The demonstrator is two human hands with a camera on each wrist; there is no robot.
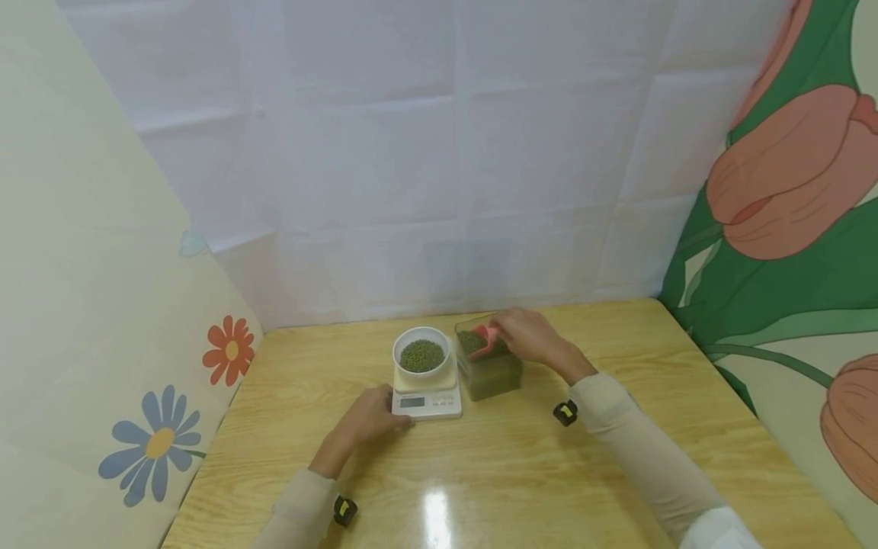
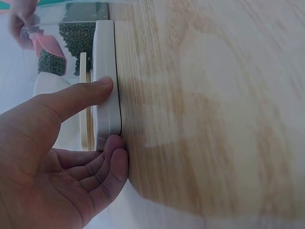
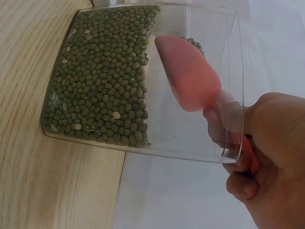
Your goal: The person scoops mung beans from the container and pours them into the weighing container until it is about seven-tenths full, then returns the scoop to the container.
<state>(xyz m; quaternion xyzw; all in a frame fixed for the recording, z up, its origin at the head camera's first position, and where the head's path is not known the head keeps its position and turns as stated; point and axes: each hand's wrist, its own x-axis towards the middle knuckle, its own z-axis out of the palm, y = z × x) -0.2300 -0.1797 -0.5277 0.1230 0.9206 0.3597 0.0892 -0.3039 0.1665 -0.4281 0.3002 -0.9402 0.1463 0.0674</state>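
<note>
With its thumb on the front edge and curled fingers at the side, my left hand holds the near left corner of a white kitchen scale. On the scale stands a white bowl with green mung beans in it. Just right of it is a clear plastic container, partly full of mung beans. My right hand grips the handle of a pink scoop, whose blade is inside the container above the bean level. Beans lie in the scoop, as the left wrist view shows.
The wood-grain table carries everything. A white cloth hangs behind its back edge. Flower-printed walls stand at left and right. Each wrist wears a small black device.
</note>
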